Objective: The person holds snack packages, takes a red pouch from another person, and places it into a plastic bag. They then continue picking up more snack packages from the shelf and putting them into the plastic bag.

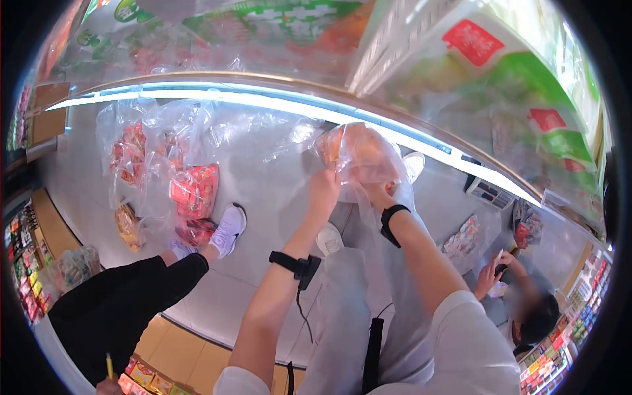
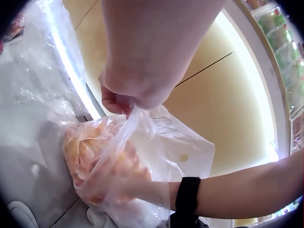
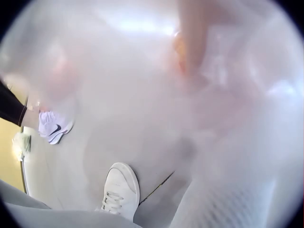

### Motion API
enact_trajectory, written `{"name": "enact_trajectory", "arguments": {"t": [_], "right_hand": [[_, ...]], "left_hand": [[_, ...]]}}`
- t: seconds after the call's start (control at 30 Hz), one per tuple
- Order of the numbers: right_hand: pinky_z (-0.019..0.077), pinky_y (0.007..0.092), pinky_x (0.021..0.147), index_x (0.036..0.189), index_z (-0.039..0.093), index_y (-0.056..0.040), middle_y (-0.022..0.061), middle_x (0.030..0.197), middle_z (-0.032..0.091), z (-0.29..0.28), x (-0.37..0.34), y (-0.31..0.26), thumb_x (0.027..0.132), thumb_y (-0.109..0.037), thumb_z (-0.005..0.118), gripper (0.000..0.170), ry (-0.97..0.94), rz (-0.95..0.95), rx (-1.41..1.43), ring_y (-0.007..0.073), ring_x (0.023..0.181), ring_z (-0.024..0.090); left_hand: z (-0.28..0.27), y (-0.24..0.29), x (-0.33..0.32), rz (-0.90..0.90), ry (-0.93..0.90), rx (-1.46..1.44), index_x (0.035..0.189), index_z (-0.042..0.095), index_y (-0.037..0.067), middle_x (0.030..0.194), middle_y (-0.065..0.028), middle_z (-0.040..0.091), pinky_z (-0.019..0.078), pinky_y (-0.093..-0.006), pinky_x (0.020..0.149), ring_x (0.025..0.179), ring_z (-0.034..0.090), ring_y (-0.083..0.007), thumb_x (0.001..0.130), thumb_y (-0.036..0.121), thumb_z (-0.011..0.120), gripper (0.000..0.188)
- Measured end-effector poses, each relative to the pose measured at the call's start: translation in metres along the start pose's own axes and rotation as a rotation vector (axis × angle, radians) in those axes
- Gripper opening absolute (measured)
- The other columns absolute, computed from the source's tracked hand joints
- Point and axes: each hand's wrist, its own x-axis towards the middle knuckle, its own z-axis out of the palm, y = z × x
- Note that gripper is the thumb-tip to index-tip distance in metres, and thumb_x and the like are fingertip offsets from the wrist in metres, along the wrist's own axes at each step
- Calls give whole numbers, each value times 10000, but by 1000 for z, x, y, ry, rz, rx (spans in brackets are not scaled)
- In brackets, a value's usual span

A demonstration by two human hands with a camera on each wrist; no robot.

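A clear plastic bag (image 1: 361, 157) bulging with orange-pink packets hangs in front of the lit shelf edge. My left hand (image 1: 324, 192) grips the bag's rim; in the left wrist view the fingers of this left hand (image 2: 116, 100) are curled on the gathered film. My right hand (image 1: 378, 195) reaches inside the bag, the film lying over its wrist. Seen through the film, the right hand (image 2: 135, 188) is beside the packets (image 2: 97, 156), its fingers hidden; I cannot tell whether it holds one. Cloudy film blurs much of the right wrist view.
Several plastic bags with red packets (image 1: 194, 191) lie on the floor at left, near a standing person's shoe (image 1: 229, 230). Packed shelves (image 1: 276, 33) rise ahead. A scale-like device (image 1: 490, 192) sits on the floor at right. Another person (image 1: 526, 309) crouches at lower right.
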Motion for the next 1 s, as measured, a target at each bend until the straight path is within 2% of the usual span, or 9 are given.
{"name": "enact_trajectory", "arguments": {"t": [0.2, 0.3, 0.4, 0.6, 0.7, 0.8, 0.9, 1.0], "right_hand": [[454, 403, 741, 1003, 569, -55, 147, 891, 603, -2, 5, 5, 745, -153, 581, 276, -14, -5, 9, 303, 865, 562], [456, 403, 734, 1001, 568, -54, 148, 883, 604, 0, 7, 3, 740, -154, 589, 281, 0, -5, 19, 302, 854, 566], [458, 402, 727, 1000, 568, -52, 149, 875, 605, -3, 8, 9, 735, -155, 598, 286, 0, -10, 31, 302, 842, 570], [462, 401, 713, 997, 566, -50, 150, 859, 606, -9, -3, 12, 725, -157, 615, 297, -5, -18, 25, 300, 818, 578], [464, 401, 706, 995, 566, -48, 151, 851, 607, -4, -4, 10, 719, -159, 624, 303, 3, -19, 32, 299, 806, 583], [467, 400, 700, 994, 565, -47, 152, 843, 608, -15, 2, 9, 714, -160, 632, 309, -7, -26, 75, 298, 795, 587], [469, 400, 693, 992, 565, -46, 152, 835, 608, -34, 11, 3, 709, -161, 641, 315, -6, -56, 132, 297, 783, 591], [471, 399, 686, 991, 564, -45, 153, 827, 609, -62, 13, -4, 704, -162, 649, 321, -23, -79, 202, 296, 771, 595]], "left_hand": [[-1, 4, -3, 5, 19, -40, 938, 561, 14, 633, -218, 566, 458, -461, 540, 600, 573, -375, 846, 192, 479, 216], [-7, 9, -4, -64, -33, -105, 853, 555, -10, 685, -250, 553, 439, -478, 586, 660, 552, -417, 835, 145, 474, 175], [-1, 7, -7, -7, 59, -103, 954, 558, 11, 626, -223, 562, 447, -469, 522, 583, 569, -385, 875, 232, 450, 259], [-7, 20, -2, -94, -14, -174, 949, 558, 20, 646, -231, 563, 438, -470, 546, 620, 574, -382, 889, 250, 438, 266], [1, 14, -7, 25, -4, -69, 943, 562, 29, 653, -231, 562, 437, -468, 558, 636, 572, -383, 881, 241, 443, 251], [3, 12, -14, -9, 49, -149, 926, 563, 35, 675, -216, 564, 425, -483, 572, 660, 549, -414, 855, 233, 494, 222], [-9, 18, -16, -93, -23, -69, 908, 553, 37, 748, -217, 580, 432, -471, 586, 700, 555, -408, 841, 221, 506, 201], [-24, 28, -20, -94, 88, -103, 896, 537, 45, 830, -192, 581, 446, -431, 607, 733, 570, -367, 837, 218, 513, 184]]}}
